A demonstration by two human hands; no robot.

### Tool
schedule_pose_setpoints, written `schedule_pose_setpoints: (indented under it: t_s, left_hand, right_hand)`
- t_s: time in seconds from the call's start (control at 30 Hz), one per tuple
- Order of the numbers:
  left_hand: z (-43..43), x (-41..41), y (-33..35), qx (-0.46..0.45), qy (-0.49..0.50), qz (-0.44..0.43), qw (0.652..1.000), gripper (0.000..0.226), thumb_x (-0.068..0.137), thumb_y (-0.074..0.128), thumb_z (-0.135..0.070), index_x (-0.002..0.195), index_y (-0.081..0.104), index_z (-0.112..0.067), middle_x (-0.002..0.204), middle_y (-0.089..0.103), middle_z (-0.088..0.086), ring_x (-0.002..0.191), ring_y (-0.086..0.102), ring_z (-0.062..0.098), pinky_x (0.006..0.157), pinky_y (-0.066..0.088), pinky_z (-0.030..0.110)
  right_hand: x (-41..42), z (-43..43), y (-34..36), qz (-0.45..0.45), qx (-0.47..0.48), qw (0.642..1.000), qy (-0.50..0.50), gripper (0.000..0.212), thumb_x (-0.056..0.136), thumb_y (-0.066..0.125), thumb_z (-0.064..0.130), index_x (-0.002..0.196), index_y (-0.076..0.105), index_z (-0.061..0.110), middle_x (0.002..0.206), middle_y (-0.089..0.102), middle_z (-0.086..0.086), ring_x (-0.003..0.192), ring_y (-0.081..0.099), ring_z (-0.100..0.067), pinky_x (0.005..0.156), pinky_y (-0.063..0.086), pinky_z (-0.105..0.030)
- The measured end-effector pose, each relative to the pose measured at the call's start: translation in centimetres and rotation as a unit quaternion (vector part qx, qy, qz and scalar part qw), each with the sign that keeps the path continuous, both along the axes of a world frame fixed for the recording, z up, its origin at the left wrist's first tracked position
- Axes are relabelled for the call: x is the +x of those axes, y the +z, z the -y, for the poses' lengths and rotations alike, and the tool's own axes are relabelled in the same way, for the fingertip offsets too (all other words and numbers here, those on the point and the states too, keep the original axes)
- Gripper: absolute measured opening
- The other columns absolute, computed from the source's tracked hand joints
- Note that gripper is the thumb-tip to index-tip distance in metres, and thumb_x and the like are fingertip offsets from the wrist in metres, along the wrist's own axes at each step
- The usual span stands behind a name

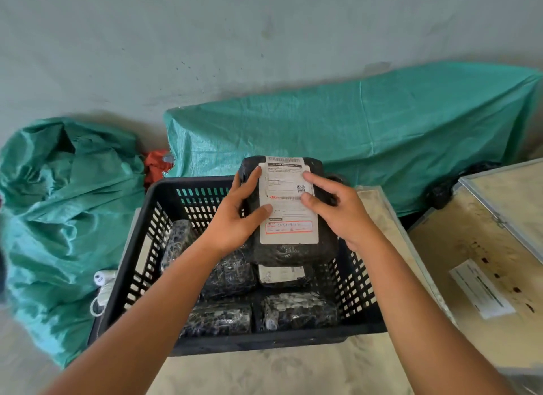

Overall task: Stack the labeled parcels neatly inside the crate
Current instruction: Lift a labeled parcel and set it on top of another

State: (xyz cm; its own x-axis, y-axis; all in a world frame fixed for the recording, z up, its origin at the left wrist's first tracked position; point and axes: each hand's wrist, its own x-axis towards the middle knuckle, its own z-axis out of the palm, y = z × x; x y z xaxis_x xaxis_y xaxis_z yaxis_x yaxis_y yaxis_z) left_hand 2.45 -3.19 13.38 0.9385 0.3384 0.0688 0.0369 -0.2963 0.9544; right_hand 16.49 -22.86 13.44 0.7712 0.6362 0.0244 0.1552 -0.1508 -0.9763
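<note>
A black slatted plastic crate [141, 241] stands on a pale table top. Both hands hold one black bubble-wrapped parcel [293, 253] with a large white shipping label facing up, over the crate's back right part. My left hand [238, 215] grips its left edge, thumb on the label. My right hand [338, 209] grips its right edge, fingers on the label. Several other black wrapped parcels [299, 309] lie packed on the crate floor below, one showing a white label [282, 272].
Green woven sacks lie behind [352, 124] and to the left [58, 203] of the crate. A wooden box with metal edging [484, 247] stands at the right, a paper slip on it. A white cord and plug [102, 280] rest by the crate's left side.
</note>
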Motion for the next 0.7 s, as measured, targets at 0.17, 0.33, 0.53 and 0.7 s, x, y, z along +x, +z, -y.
schedule_pose_setpoints:
  t_s: [0.17,0.33,0.53,0.7]
  left_hand:
    - [-0.5,1.4,-3.2,-0.019,-0.020,-0.077,0.997,0.076,0.097,0.067,-0.023,0.160,0.024,-0.027,0.164,0.021,-0.017,0.155,0.003,0.013,0.123,0.017,0.052]
    - [-1.7,3.0,-7.7,0.015,-0.062,-0.201,0.978,0.093,0.092,0.072,-0.034,0.162,0.010,-0.030,0.165,0.017,-0.008,0.146,0.027,0.016,0.106,0.044,0.024]
    - [-2.7,5.2,-11.7,0.079,-0.099,-0.263,0.956,0.102,0.092,0.071,-0.035,0.161,-0.004,-0.031,0.168,0.012,0.004,0.152,0.018,0.027,0.116,0.036,0.047]
    - [-2.0,5.4,-15.2,0.177,-0.109,-0.333,0.920,0.106,0.091,0.069,-0.042,0.160,-0.010,-0.035,0.167,0.010,0.015,0.151,0.017,0.040,0.117,0.030,0.054]
  right_hand:
    - [1.5,0.0,-2.1,-0.064,-0.110,0.989,0.071,0.076,0.074,0.091,0.032,0.139,0.056,0.051,0.148,0.051,0.018,0.139,0.047,-0.012,0.111,0.047,-0.041]
    - [2.2,-1.7,-6.6,-0.066,-0.197,0.974,0.096,0.095,0.074,0.093,0.020,0.155,0.045,0.030,0.161,0.037,0.006,0.146,0.034,-0.013,0.105,0.036,-0.022]
    - [3.3,-3.2,-11.1,-0.063,-0.249,0.962,0.088,0.101,0.074,0.092,0.012,0.158,0.038,0.030,0.159,0.037,0.003,0.126,0.038,-0.006,0.088,0.039,-0.014]
    - [3.4,-3.3,-14.2,-0.051,-0.336,0.935,0.098,0.109,0.075,0.092,0.015,0.162,0.027,0.027,0.161,0.037,-0.001,0.141,0.043,-0.023,0.101,0.037,-0.027]
